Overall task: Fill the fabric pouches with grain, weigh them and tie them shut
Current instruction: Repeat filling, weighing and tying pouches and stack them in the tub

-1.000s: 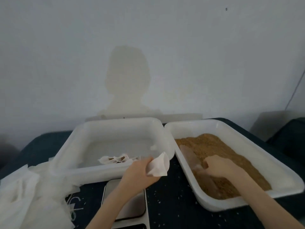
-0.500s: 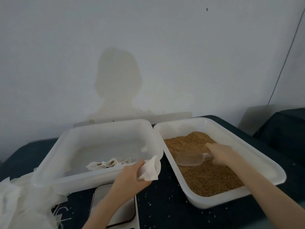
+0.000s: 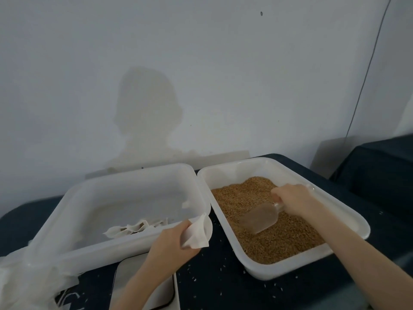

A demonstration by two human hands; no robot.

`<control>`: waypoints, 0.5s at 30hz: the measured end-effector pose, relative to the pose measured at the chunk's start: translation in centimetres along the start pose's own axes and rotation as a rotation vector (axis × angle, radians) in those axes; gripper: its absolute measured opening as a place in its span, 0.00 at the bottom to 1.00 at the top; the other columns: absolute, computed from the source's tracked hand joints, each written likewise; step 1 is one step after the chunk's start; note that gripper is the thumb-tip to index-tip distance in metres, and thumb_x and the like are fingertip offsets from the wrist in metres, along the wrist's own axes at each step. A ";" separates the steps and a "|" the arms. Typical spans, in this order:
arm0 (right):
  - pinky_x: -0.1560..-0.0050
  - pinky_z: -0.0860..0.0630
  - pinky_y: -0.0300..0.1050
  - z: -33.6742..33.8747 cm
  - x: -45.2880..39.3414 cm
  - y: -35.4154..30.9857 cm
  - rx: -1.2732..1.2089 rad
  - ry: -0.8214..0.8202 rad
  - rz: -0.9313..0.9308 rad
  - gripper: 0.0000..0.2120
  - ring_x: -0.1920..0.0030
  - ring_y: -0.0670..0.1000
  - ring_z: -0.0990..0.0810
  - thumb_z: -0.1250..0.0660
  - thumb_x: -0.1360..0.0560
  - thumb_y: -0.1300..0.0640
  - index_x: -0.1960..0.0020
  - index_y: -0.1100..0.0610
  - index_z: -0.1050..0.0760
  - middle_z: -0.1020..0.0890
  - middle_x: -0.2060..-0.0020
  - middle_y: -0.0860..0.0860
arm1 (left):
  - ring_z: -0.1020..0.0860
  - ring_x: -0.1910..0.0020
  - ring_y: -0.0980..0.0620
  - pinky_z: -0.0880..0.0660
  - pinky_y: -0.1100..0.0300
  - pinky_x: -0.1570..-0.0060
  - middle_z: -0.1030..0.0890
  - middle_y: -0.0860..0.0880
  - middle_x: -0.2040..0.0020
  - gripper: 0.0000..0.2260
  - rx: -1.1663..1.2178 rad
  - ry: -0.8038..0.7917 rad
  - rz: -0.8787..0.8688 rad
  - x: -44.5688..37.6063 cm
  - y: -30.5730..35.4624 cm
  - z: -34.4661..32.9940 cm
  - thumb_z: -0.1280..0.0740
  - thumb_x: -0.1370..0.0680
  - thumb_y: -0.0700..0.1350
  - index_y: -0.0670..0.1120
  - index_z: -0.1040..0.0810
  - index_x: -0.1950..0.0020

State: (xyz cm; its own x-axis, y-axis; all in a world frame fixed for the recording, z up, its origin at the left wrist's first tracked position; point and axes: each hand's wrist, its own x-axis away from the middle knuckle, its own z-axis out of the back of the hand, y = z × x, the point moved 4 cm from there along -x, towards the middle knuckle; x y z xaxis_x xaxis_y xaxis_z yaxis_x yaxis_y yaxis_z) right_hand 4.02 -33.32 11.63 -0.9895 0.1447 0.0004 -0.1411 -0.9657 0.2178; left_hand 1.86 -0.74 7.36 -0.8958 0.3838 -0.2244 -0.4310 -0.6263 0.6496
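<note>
Pouch [image 3: 196,233], pinched in the left hand [image 3: 172,245] at lower centre, waits as the right hand [image 3: 292,199], fingers wrapped on the scoop [image 3: 259,218], has swung its mouth down into the grain [image 3: 268,220]; apparently still empty.

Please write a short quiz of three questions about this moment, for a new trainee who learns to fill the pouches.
1. True or false: the right hand holds a clear scoop over the grain.
2. What does the left hand hold? A) a spoon B) a white fabric pouch C) a string
3. Fill in: the scale lies in front of the white tray on the ____ side.

Key: 1 true; 2 B; 3 left
</note>
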 end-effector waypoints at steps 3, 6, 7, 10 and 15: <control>0.61 0.30 0.40 -1.0 0.0 0.2 -0.109 -0.063 0.067 0.10 0.61 0.44 0.27 0.35 0.27 0.60 0.61 0.47 0.30 0.26 0.60 0.43 | 0.27 0.68 0.65 0.32 0.71 0.69 0.24 0.63 0.67 0.05 0.025 -0.011 -0.023 0.0 0.2 -0.4 0.33 0.32 0.55 0.60 0.28 0.62; 0.49 0.23 0.45 -2.2 0.2 -0.1 -0.217 -0.197 0.131 0.16 0.54 0.45 0.25 0.36 0.29 0.65 0.62 0.43 0.31 0.25 0.56 0.43 | 0.26 0.68 0.64 0.31 0.71 0.68 0.24 0.62 0.66 0.05 0.057 -0.013 -0.038 0.1 0.4 -0.7 0.35 0.34 0.58 0.61 0.28 0.61; 0.49 0.24 0.43 -2.4 0.3 -0.1 -0.254 -0.228 0.144 0.17 0.54 0.45 0.25 0.35 0.29 0.65 0.61 0.42 0.31 0.25 0.55 0.43 | 0.26 0.67 0.63 0.30 0.70 0.67 0.23 0.62 0.65 0.06 0.066 -0.011 -0.043 0.1 0.4 -0.8 0.35 0.34 0.59 0.61 0.28 0.61; 0.52 0.24 0.40 -3.0 0.6 0.3 -0.394 -0.327 0.144 0.16 0.53 0.45 0.25 0.33 0.30 0.67 0.58 0.44 0.29 0.24 0.54 0.44 | 0.26 0.66 0.64 0.30 0.70 0.67 0.23 0.63 0.64 0.06 0.064 -0.006 -0.061 0.2 0.3 -0.9 0.35 0.35 0.60 0.65 0.28 0.60; 0.59 0.28 0.38 -3.0 1.3 1.3 -0.657 -0.377 0.071 0.14 0.57 0.46 0.24 0.35 0.33 0.70 0.56 0.51 0.26 0.22 0.56 0.48 | 0.25 0.66 0.63 0.29 0.68 0.68 0.23 0.62 0.63 0.08 0.036 0.000 -0.021 0.2 -0.4 -0.7 0.35 0.36 0.60 0.60 0.28 0.60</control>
State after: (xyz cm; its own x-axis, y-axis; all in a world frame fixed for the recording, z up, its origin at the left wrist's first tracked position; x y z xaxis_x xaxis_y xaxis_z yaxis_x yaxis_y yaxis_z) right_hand 2.48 -35.06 8.95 -0.9357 0.0269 0.3518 -0.1837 -0.8883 -0.4208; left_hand 1.76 -0.83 6.56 -0.8864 0.3969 -0.2384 -0.4459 -0.5933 0.6701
